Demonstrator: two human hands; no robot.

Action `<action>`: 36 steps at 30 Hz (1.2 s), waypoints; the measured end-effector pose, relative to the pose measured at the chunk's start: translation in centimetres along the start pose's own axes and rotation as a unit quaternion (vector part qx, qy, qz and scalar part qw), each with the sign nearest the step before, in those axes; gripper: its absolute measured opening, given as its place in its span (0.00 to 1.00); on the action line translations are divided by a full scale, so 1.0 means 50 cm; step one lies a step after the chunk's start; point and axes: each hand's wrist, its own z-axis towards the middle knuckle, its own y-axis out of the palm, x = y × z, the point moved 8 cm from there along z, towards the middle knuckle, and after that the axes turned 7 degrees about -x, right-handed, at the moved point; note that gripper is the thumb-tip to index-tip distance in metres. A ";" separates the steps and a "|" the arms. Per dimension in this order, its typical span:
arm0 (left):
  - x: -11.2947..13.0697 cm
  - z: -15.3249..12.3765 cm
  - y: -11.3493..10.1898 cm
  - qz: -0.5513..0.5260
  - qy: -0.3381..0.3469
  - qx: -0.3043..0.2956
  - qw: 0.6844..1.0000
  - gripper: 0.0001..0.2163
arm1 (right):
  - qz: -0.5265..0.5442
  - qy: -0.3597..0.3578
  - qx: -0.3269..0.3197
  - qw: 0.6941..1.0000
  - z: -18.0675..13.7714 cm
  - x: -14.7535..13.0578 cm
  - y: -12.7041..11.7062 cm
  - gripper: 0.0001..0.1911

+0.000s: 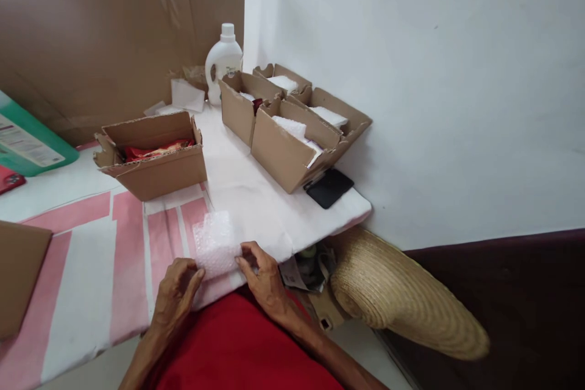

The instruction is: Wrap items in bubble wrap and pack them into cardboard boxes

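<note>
A piece of bubble wrap (pixel 218 247), clear and whitish, lies folded at the table's near edge. My left hand (pixel 177 289) pinches its left side between thumb and fingers. On the opposite side, my right hand (pixel 262 274) grips the right edge with thumb and forefinger. Whether anything is wrapped inside cannot be seen. Beyond my hands stands an open cardboard box (pixel 169 167) with a red packet (pixel 158 150) in it. Several more open cardboard boxes (pixel 283 152) stand together to the right, holding white bubble-wrapped pieces (pixel 291 127).
A white jug (pixel 227 61) stands behind the boxes, and a green container (pixel 36 140) leans at the far left. A black phone (pixel 329 187) lies by the right table edge. A straw hat (pixel 402 298) hangs low at right, beside the white wall (pixel 457 103).
</note>
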 end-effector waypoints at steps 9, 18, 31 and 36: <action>0.022 -0.019 0.008 0.141 0.049 0.110 0.983 0.12 | -0.045 -0.020 0.040 0.998 0.001 0.018 0.024 0.16; 0.108 -0.025 0.043 0.316 0.251 0.044 0.914 0.18 | -0.048 -0.060 -0.022 0.997 0.012 -0.008 0.017 0.12; 0.007 0.091 -0.030 0.077 -0.020 -0.015 0.997 0.21 | -0.086 -0.112 -0.097 0.985 0.133 -0.034 0.014 0.03; 0.028 0.107 -0.039 0.191 0.046 0.116 0.974 0.24 | -0.133 -0.039 -0.113 0.984 0.181 -0.002 0.049 0.04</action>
